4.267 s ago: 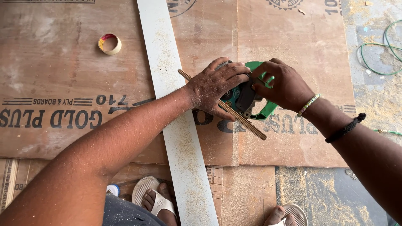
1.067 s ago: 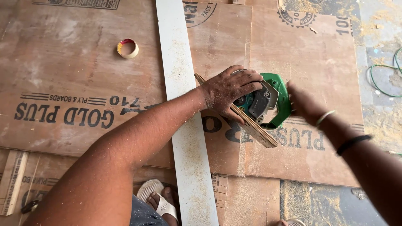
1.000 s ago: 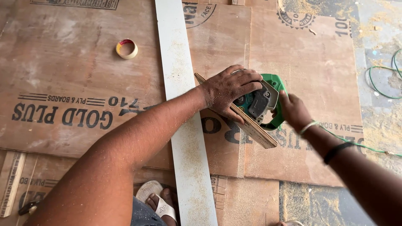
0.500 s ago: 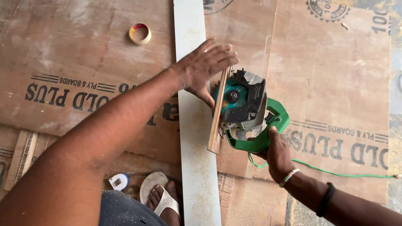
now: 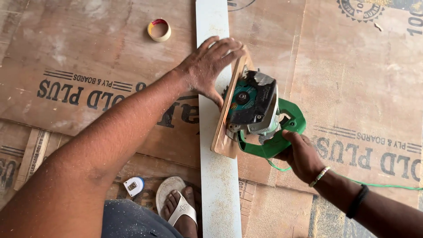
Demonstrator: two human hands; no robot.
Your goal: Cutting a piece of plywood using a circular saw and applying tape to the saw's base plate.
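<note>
Here the right hand [image 5: 301,155] is closed around the green handle of the circular saw [image 5: 254,105], which sits tilted on its wooden base plate [image 5: 224,119] against the right edge of the white strip [image 5: 214,132]. The left hand [image 5: 210,66] lies open and flat, fingers spread, pressing the strip onto the plywood sheet [image 5: 88,66] just beside the saw body. Risk: the left thumb rests close to the blade housing; a kickback or a slip of the strip could bring it into contact. The green cord [image 5: 379,185] trails across the floor near the right wrist and could snag. Sawdust on the strip reduces grip.
</note>
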